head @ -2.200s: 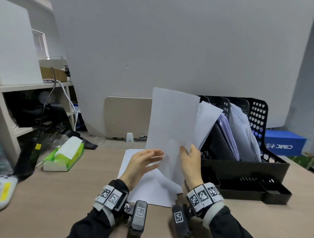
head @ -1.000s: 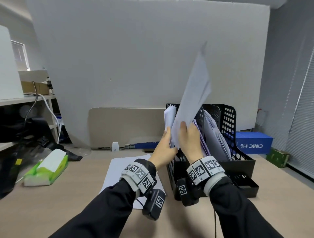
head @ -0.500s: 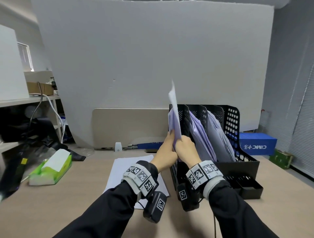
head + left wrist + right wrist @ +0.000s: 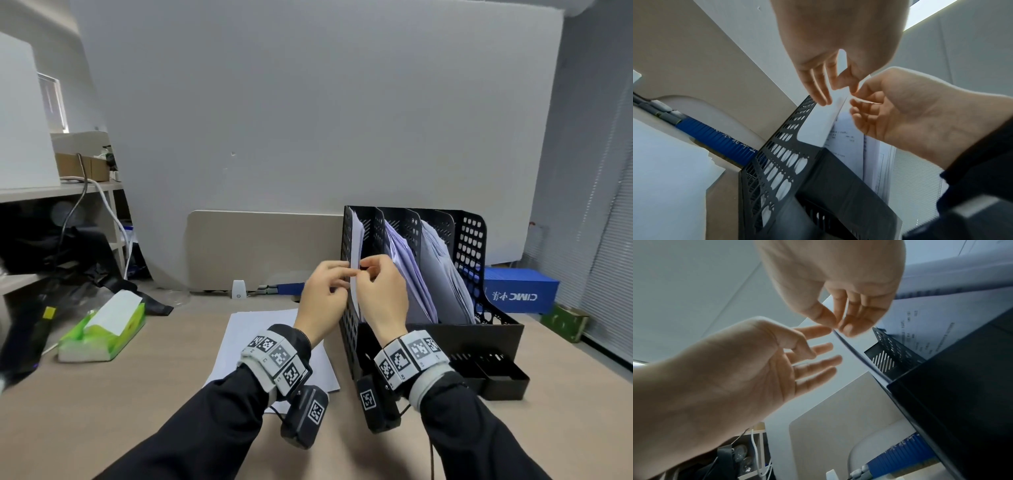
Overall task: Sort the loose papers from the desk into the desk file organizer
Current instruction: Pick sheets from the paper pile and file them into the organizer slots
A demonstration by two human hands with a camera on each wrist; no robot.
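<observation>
Pale grey wall and a beige desk (image 4: 102,394) frame the scene, and right at its middle the right hand (image 4: 382,294) pinches the near edge of a thin sheaf of papers (image 4: 355,240) between thumb and curled fingers, the edge running straight out from between the fingertips in the right wrist view. Facing it, the left hand (image 4: 322,294) has its fingers (image 4: 818,348) nearly straight and slightly spread just beside the sheet; whether its thumb and forefinger also nip the edge I cannot tell. Those papers stand upright in the leftmost slot of the black desk file organizer (image 4: 472,246), white with faint printed lines on one face, their top rising only a little above the perforated side wall. Two slots to the right already hold leaning bundles of lilac-white and grey sheets. Judging by this, the filing of this batch is nearly finished; the next move calls for letting go cleanly so the sheets settle against the wall without buckling. Further out, a loose stack of white paper (image 4: 250,329) lies flat on the desk left of the organizer, waiting its turn, and a green tissue pack (image 4: 102,329) sits well apart.
</observation>
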